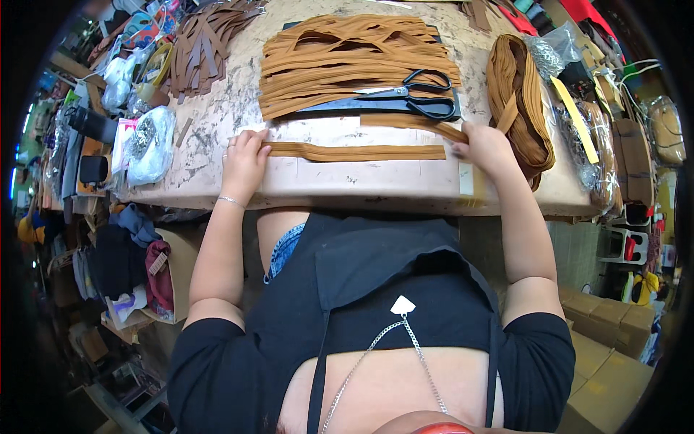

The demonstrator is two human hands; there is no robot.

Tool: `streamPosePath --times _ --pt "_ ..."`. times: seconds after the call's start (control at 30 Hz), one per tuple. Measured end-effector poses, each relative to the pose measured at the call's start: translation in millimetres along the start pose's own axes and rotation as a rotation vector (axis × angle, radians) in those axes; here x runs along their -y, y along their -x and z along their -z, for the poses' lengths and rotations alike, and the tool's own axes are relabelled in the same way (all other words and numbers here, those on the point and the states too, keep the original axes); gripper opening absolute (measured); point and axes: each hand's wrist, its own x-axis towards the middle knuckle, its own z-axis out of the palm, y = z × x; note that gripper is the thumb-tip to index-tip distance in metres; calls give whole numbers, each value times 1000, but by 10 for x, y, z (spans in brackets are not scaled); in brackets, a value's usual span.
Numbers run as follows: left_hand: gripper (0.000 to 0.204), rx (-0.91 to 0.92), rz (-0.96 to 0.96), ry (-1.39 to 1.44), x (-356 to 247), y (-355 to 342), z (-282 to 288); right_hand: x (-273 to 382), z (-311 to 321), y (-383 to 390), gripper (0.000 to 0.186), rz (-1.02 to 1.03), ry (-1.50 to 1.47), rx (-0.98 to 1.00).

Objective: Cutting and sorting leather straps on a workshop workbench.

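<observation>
My left hand [246, 153] grips the left end of a tan zipper strip [354, 152] lying straight across the table. My right hand [478, 145] pinches the right end of a second tan strip [405, 122] just above it, angled toward me at that end. Beyond them, black-handled scissors [421, 101] rest on a dark board [340, 107] beside a wide pile of tan zipper strips [350, 54]. A long coiled bundle of the same tape [520, 79] lies right of my right hand.
The worn table [332, 184] has brown strips [199, 50] at back left, bagged items [148, 148] at left, and a yellow strip [575, 116] among clutter at right. A clothing-filled box [166, 253] stands below left; cardboard boxes [603, 325] are stacked below right.
</observation>
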Motion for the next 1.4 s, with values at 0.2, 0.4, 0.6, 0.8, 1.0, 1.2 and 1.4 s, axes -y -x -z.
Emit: streamPosePath --times 0.2,0.4,0.6,0.8,1.0,1.2,1.4 --pt "21 157 20 86 108 -90 67 424 -135 -135 37 179 -171 34" --pt "20 251 119 167 83 -5 172 731 -40 3 54 384 -670 176" --pt "22 207 97 186 239 56 163 993 80 258 32 581 -915 501" --pt "16 125 309 892 -108 -97 461 911 266 329 47 514 -1189 216" --pt "14 627 -43 1004 -1016 -200 871 921 440 375 36 590 -1152 -203" --pt "15 482 -102 1232 -1602 -296 796 1229 295 510 27 696 -1090 -453" --pt "19 227 1 1362 -1700 -483 795 1254 22 554 23 613 -1200 -388"
